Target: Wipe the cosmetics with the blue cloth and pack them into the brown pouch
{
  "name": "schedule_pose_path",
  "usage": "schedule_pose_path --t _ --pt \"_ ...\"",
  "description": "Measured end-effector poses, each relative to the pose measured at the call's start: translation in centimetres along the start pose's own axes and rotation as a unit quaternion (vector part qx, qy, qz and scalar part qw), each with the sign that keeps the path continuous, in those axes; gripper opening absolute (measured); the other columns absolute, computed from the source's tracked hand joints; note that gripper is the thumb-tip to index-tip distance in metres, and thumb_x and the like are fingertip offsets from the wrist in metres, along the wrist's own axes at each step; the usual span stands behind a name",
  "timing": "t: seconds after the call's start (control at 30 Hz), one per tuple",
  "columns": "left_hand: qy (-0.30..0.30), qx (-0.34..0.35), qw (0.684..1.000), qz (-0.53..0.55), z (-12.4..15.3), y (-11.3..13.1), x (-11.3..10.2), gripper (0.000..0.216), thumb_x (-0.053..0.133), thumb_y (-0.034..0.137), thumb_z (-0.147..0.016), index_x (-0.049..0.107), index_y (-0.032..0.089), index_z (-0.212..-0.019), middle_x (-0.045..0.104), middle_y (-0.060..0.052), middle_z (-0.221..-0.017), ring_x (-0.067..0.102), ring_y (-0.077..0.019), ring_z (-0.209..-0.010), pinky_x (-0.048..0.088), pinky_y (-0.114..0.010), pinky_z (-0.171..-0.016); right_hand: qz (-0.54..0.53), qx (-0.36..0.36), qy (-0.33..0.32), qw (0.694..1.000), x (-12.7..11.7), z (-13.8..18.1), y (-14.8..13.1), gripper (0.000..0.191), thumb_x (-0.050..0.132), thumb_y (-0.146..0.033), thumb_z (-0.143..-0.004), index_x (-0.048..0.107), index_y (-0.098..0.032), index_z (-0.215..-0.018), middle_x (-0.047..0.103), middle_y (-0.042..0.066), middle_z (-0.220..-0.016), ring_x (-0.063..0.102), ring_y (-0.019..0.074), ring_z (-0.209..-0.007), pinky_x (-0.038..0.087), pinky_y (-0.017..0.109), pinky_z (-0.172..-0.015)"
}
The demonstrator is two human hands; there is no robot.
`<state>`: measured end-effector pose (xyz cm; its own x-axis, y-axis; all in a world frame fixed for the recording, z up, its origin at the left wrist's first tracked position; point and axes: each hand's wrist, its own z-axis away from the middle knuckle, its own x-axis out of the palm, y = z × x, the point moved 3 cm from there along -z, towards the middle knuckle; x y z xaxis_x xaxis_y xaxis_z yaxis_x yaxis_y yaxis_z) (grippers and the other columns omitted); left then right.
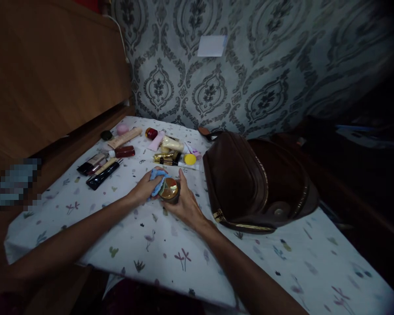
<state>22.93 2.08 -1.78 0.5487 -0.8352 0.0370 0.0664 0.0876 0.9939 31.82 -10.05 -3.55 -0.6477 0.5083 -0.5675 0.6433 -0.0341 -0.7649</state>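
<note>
My right hand (187,203) is wrapped round a small round jar with a shiny gold lid (170,188), its top facing up toward me. In my left hand (146,187) is a bunched light-blue cloth (157,180), pressed against the jar's left side. Both hands are just above the patterned tablecloth (144,245). Beyond them lie gold-and-black tubes (165,159) and a jar with a yellow lid (189,159). The jar's lower part is mostly hidden by my fingers.
A brown leather bag (236,179) stands close to my right hand. Several cosmetics lie at the back left, among them a dark red bottle (124,151), a beige tube (125,137) and a black tube (101,176). A wooden cabinet (59,65) borders the left side.
</note>
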Motion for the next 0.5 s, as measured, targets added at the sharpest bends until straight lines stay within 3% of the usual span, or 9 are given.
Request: schedule_pose_path --t 0.1,0.2,0.27,0.33,0.4,0.5 --pt "-0.016 0.008 1.000 0.009 0.0 -0.2 0.4 0.047 0.061 0.058 -0.082 0.055 0.023 -0.113 0.050 0.007 -0.059 0.043 -0.0079 -0.038 0.026 -0.019 -0.032 -0.031 0.042 0.012 0.999 -0.1 -0.2 0.1 0.116 0.077 -0.033 -0.068 0.004 -0.016 -0.157 0.062 0.013 -0.122 0.063 0.0284 -0.108 0.051 0.043 -0.093" --pt "-0.024 0.044 0.998 -0.047 0.3 -0.1 0.5 0.051 0.052 0.062 -0.088 0.055 0.025 -0.121 0.053 0.005 -0.066 0.044 -0.0082 -0.042 0.033 -0.020 -0.035 -0.068 0.082 0.028 0.994 -0.3 -0.5 0.7 0.114 0.078 -0.036 -0.065 0.011 -0.015 -0.155 0.063 0.013 -0.121 0.063 0.0292 -0.109 0.050 0.045 -0.096" --pt "-0.039 0.108 0.986 -0.120 0.6 0.5 0.5 0.048 0.045 0.060 -0.093 0.056 0.025 -0.125 0.062 -0.001 -0.083 0.056 -0.0118 -0.058 0.047 -0.022 -0.049 -0.092 0.101 0.039 0.990 -0.5 -0.7 1.0 0.111 0.078 -0.036 -0.063 0.017 -0.016 -0.153 0.063 0.013 -0.122 0.062 0.0295 -0.112 0.047 0.047 -0.099" --pt "-0.067 0.204 0.955 -0.207 1.1 1.3 0.4 0.047 0.047 0.056 -0.095 0.054 0.026 -0.131 0.063 -0.006 -0.110 0.063 -0.0192 -0.092 0.054 -0.030 -0.078 -0.118 0.100 0.035 0.987 -0.8 -0.8 1.1 0.103 0.077 -0.036 -0.062 0.026 -0.018 -0.150 0.063 0.013 -0.125 0.061 0.0293 -0.114 0.046 0.047 -0.101" --pt "-0.097 0.285 0.906 -0.299 1.6 2.1 0.2 0.053 0.053 0.053 -0.093 0.049 0.025 -0.139 0.058 -0.010 -0.122 0.057 -0.0242 -0.112 0.049 -0.036 -0.095 -0.130 0.081 0.013 0.988 -1.0 -0.8 0.8 0.096 0.075 -0.036 -0.062 0.033 -0.019 -0.146 0.062 0.013 -0.127 0.060 0.0290 -0.116 0.045 0.046 -0.101" --pt "-0.130 0.359 0.822 -0.423 2.1 2.7 -0.3 0.060 0.052 0.056 -0.093 0.043 0.024 -0.143 0.056 -0.011 -0.118 0.060 -0.0227 -0.103 0.052 -0.034 -0.085 -0.095 0.063 -0.021 0.993 -1.2 -0.5 0.2 0.098 0.074 -0.033 -0.062 0.031 -0.016 -0.148 0.060 0.015 -0.131 0.059 0.0304 -0.117 0.047 0.045 -0.099"
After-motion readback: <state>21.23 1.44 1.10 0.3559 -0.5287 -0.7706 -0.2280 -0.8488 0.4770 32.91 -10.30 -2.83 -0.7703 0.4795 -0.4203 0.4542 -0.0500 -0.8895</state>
